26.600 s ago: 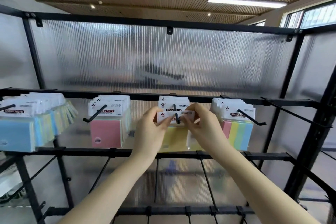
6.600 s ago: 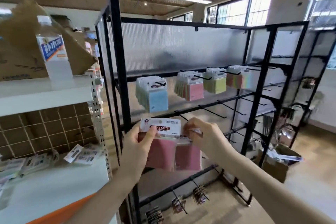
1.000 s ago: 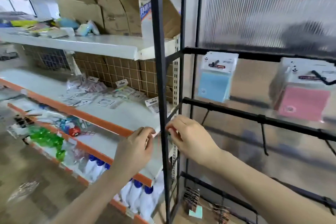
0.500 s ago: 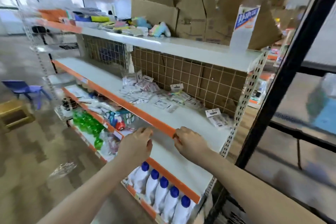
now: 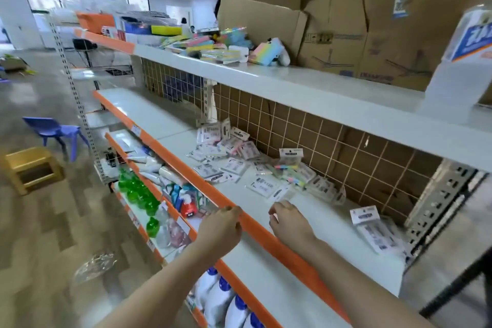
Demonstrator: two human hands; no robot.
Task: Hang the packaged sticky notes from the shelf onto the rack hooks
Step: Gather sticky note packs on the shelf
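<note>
Both hands reach toward the middle shelf, a white board with an orange front edge. The left hand sits at that orange edge with its fingers loosely curled; its grip holds nothing that can be seen. The right hand hovers just over the white board, past the edge, fingers bent downward and likewise closed on nothing visible. The two hands are near each other but apart.

The packaged sticky notes lie loose on this shelf, scattered in a heap against the wire grid back, beyond the right hand's fingertips. The nearest flat packet lies just ahead of the right hand, not touched. One more packet lies alone farther right, near the shelf's perforated upright.

On the shelf above stand opened cardboard boxes, with coloured pads piled to their left. A white bottle with a blue label stands at the right end, blurred. Lower shelves carry green bottles and white bottles with blue caps. On the floor to the left are a purple chair and a yellow stool.
</note>
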